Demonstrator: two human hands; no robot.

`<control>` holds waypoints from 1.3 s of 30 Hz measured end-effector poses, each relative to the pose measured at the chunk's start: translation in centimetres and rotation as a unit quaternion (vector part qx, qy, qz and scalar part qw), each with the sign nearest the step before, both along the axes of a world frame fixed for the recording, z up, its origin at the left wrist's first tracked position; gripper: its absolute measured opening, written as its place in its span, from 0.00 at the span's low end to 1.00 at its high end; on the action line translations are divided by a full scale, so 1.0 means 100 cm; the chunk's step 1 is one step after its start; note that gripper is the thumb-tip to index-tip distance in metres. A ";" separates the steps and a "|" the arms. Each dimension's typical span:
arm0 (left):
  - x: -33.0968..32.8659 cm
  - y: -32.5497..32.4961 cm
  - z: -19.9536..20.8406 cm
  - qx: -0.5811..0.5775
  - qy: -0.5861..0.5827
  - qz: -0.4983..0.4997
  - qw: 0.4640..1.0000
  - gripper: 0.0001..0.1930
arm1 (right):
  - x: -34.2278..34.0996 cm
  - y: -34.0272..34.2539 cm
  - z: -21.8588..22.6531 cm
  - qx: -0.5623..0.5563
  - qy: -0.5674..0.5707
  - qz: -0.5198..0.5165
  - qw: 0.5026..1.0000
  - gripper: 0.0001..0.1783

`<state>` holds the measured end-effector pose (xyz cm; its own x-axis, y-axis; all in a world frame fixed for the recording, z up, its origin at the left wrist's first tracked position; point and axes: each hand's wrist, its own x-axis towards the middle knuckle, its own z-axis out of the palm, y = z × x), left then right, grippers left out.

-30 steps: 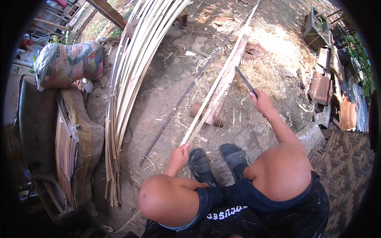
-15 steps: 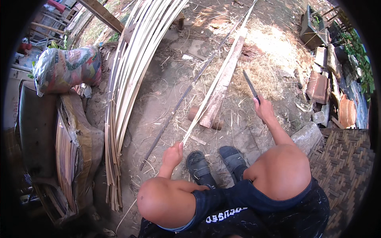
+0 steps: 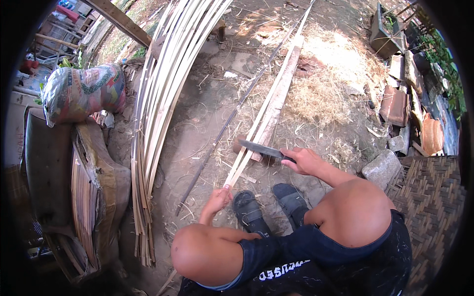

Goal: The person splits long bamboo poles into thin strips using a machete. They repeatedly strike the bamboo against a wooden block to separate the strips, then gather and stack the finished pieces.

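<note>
Near the feet, the left hand (image 3: 217, 200) pinches the bamboo strip (image 3: 256, 128). The right hand (image 3: 303, 160) grips a knife (image 3: 261, 148), seemingly touching it. Splitting step; next, push the blade along carefully.

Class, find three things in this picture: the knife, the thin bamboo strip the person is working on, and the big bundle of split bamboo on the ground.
knife (image 3: 260, 148): head view, middle of the dark blade.
bamboo strip (image 3: 247, 151): head view, lower stretch above the left hand.
bundle of split bamboo (image 3: 158, 108): head view, mid-length of the pale slats.
</note>
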<state>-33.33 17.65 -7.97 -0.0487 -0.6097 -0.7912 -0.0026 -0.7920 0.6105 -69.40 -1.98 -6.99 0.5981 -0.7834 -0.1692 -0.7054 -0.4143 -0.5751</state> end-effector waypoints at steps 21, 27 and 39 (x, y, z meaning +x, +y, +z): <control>-0.003 -0.005 -0.038 -0.169 -0.331 -0.115 0.921 0.24 | -0.022 0.014 -0.033 0.055 -0.067 -0.199 0.976 0.27; 0.023 -0.096 0.119 -0.454 -0.378 0.108 0.799 0.12 | -0.026 0.026 -0.029 0.125 -0.124 -0.202 0.963 0.32; -0.031 -0.316 0.122 -0.184 -0.153 -0.080 0.968 0.16 | 0.011 0.032 -0.005 0.139 -0.199 0.090 0.966 0.24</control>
<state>-36.40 -13.91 4.21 0.0370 -0.8573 -0.5135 -0.3327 -0.4952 0.8026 -68.31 1.19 -7.50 0.7811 -0.6182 -0.0875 -0.3368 -0.2992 -0.8928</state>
